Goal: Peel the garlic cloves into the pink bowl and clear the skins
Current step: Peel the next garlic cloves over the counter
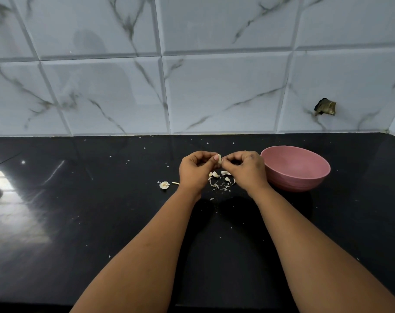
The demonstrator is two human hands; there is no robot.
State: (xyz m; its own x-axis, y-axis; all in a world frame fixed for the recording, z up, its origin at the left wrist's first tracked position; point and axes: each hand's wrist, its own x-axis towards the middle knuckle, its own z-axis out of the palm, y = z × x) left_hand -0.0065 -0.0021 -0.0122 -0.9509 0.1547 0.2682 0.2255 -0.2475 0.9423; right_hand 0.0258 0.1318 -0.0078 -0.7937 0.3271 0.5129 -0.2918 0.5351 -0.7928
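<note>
A wall of pale marbled tiles point(214, 86) stands behind a black glossy tabletop point(101, 222), and one tile has a dark broken hole point(325, 106) at the right. On the tabletop, to the right of the hands, sits the pink bowl point(295, 168); what lies inside it is hidden from here by its wall. Two bare forearms reach forward to the middle of the tabletop. The left hand point(195, 171) and the right hand point(245, 169) are raised a little above the surface and meet at their fingertips, fingers curled, both pinching one garlic clove point(219, 159) between them. Under the hands lies a small heap of garlic skins point(221, 182), with what seem to be a few unpeeled cloves point(214, 174) at its far edge. To the left of the left hand rests the garlic root base point(164, 185), and just beside it a thin pale stem piece point(175, 183). Tiny skin flakes point(144, 147) are scattered over the tabletop.
</note>
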